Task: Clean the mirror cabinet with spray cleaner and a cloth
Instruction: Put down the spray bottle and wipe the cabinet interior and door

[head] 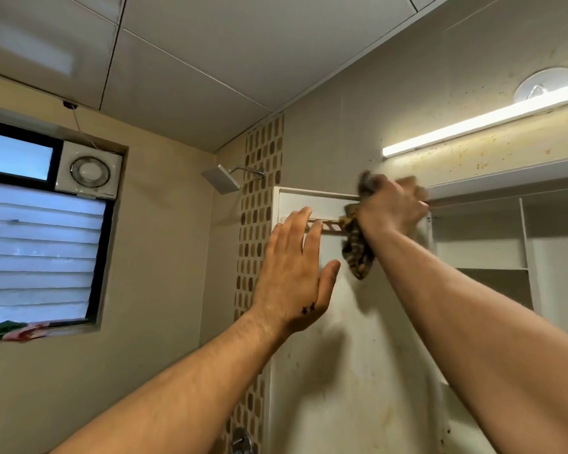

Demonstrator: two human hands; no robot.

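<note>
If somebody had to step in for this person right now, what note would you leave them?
Left hand: open, flat against the inner face of the open cabinet door, apparently steadying it.
Right hand: grips the patterned cloth at the door's top edge.
Spray cleaner: not in view.
Done: wiping is under way at the top.
Left: the door's lower face shows spots and smears; the shelves probably need wiping too.
</note>
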